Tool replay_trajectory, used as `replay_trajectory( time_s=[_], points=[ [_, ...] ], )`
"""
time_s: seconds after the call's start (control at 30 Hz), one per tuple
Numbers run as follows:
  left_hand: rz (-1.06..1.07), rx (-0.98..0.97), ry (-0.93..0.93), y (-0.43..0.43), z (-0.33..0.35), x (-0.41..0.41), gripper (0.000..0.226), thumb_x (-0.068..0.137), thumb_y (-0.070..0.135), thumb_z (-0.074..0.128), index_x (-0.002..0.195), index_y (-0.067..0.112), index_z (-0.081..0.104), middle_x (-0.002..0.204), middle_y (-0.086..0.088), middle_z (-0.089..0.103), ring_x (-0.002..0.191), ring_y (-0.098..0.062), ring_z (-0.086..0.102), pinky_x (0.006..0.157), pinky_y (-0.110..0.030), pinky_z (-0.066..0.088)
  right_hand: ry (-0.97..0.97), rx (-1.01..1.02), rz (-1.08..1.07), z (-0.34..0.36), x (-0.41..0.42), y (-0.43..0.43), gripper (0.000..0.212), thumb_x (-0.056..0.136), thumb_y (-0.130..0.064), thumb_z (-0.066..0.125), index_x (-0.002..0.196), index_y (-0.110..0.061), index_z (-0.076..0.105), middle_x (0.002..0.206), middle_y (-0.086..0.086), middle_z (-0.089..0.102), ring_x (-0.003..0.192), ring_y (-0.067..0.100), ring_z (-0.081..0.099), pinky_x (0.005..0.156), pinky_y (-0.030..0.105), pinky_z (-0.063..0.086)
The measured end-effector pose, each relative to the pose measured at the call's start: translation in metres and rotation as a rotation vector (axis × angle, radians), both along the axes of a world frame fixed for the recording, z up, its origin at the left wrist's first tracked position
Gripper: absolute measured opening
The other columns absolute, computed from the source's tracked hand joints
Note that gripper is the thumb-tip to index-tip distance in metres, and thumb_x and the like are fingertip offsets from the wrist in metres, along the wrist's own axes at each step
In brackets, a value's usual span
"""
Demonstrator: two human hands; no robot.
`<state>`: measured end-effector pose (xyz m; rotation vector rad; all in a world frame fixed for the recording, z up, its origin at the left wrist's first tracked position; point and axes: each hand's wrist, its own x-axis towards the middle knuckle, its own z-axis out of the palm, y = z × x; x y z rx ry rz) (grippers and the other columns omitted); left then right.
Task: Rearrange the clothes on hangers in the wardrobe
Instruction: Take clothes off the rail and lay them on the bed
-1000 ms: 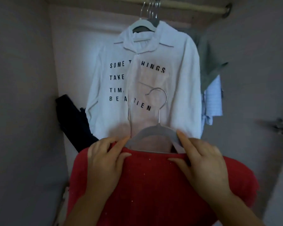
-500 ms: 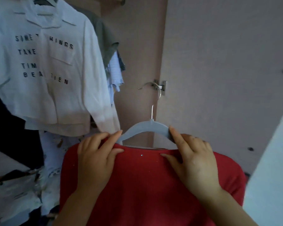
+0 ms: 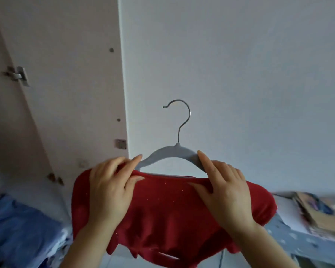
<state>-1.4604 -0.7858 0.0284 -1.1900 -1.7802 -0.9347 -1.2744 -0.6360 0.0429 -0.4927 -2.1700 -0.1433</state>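
Note:
A red knit top (image 3: 162, 215) hangs on a grey hanger (image 3: 172, 153) with a metal hook, held up in front of a plain wall. My left hand (image 3: 110, 190) grips the top's left shoulder over the hanger arm. On the other shoulder, my right hand (image 3: 226, 192) pinches the fabric and the hanger's right arm, forefinger along the arm. The wardrobe rail and the hung clothes are out of view.
The wardrobe's open door (image 3: 66, 84) with a hinge (image 3: 17, 75) stands at the left. Blue clothes (image 3: 21, 235) are piled at the lower left. A blue patterned surface with a stack of papers (image 3: 317, 213) is at the lower right.
The view has swung right, away from the wardrobe interior. The white printed shirt and other hung clothes have left the frame. Both hands keep their hold on the red top and hanger.

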Motion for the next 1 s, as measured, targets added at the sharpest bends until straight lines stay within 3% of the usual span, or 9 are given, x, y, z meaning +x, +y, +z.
replay_trajectory(
  time_s=[0.2, 0.4, 0.6, 0.67, 0.77, 1.0],
  points=[
    [-0.417, -0.056, -0.03, 0.093, 0.001, 0.11, 0.036, 0.079, 0.031, 0.058, 0.105, 0.011, 0.071, 0.085, -0.007, 0.064, 0.076, -0.027, 0.062, 0.069, -0.045, 0.049, -0.009, -0.009, -0.391, -0.001, 0.151, 0.021, 0.073, 0.058, -0.026, 0.087, 0.124, -0.012, 0.059, 0.089, 0.003, 0.067, 0.076, 0.026, 0.065, 0.071, 0.038, 0.051],
    [-0.753, -0.093, -0.03, 0.155, -0.007, 0.234, 0.04, 0.078, 0.034, 0.053, 0.108, 0.013, 0.069, 0.088, -0.005, 0.064, 0.087, -0.017, 0.052, 0.081, -0.034, 0.038, 0.006, -0.013, -0.779, -0.011, 0.287, -0.002, 0.077, 0.057, -0.029, 0.087, 0.127, -0.017, 0.056, 0.093, -0.002, 0.066, 0.081, 0.019, 0.063, 0.076, 0.031, 0.047],
    [-1.064, -0.098, -0.045, 0.177, -0.026, 0.377, 0.04, 0.069, 0.026, 0.068, 0.107, 0.013, 0.069, 0.092, -0.006, 0.065, 0.09, -0.019, 0.051, 0.082, -0.034, 0.036, -0.009, -0.017, -1.124, -0.029, 0.415, -0.055, 0.075, 0.057, -0.031, 0.088, 0.125, -0.016, 0.058, 0.092, -0.002, 0.065, 0.08, 0.019, 0.063, 0.079, 0.029, 0.045],
    [-1.158, -0.117, -0.045, 0.176, -0.034, 0.425, 0.04, 0.07, 0.025, 0.071, 0.107, 0.012, 0.068, 0.093, -0.006, 0.064, 0.092, -0.019, 0.05, 0.083, -0.033, 0.035, 0.006, -0.008, -1.206, -0.037, 0.456, -0.073, 0.077, 0.053, -0.029, 0.089, 0.123, -0.016, 0.06, 0.091, -0.001, 0.065, 0.079, 0.02, 0.064, 0.081, 0.026, 0.04],
    [-1.261, -0.189, -0.054, 0.175, -0.041, 0.498, 0.05, 0.059, 0.016, 0.085, 0.107, 0.01, 0.069, 0.092, -0.005, 0.063, 0.092, -0.016, 0.05, 0.086, -0.029, 0.033, 0.021, 0.008, -1.301, -0.047, 0.518, -0.096, 0.081, 0.052, -0.032, 0.089, 0.125, -0.02, 0.057, 0.09, -0.003, 0.065, 0.079, 0.018, 0.063, 0.08, 0.028, 0.044],
    [-1.437, -0.231, -0.009, 0.18, -0.053, 0.676, 0.048, 0.058, 0.019, 0.086, 0.103, 0.012, 0.071, 0.089, -0.004, 0.064, 0.085, -0.02, 0.059, 0.085, -0.036, 0.039, 0.072, 0.014, -1.472, -0.071, 0.669, -0.128, 0.086, 0.051, -0.036, 0.088, 0.127, -0.02, 0.05, 0.091, -0.004, 0.064, 0.087, 0.01, 0.052, 0.079, 0.03, 0.046]
  ],
)
